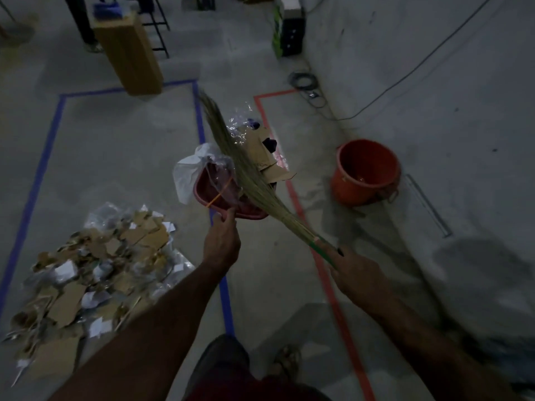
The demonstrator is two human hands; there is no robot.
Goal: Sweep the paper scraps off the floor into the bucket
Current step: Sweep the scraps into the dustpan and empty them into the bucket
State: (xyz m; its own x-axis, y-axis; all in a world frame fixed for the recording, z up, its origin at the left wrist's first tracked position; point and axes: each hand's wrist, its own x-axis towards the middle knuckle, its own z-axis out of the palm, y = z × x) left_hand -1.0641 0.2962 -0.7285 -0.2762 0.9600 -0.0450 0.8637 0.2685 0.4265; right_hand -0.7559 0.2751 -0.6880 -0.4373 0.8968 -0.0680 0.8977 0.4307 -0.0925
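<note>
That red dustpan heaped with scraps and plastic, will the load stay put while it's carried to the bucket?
Probably not all of it. Cardboard pieces and clear film overhang the dustpan rim, so they look light and apt to slide. The broom lies across the load, likely pinning it. The left hand grips one edge, so it may tilt.

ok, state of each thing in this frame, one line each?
left hand: grips the dustpan's near edge
right hand: grips the broom handle
dustpan: held up off the floor, loaded with scraps and plastic
broom: raised, bristles lying across the load
bucket: upright on the floor, looks empty
scrap pile: on the floor, not yet swept up
</note>
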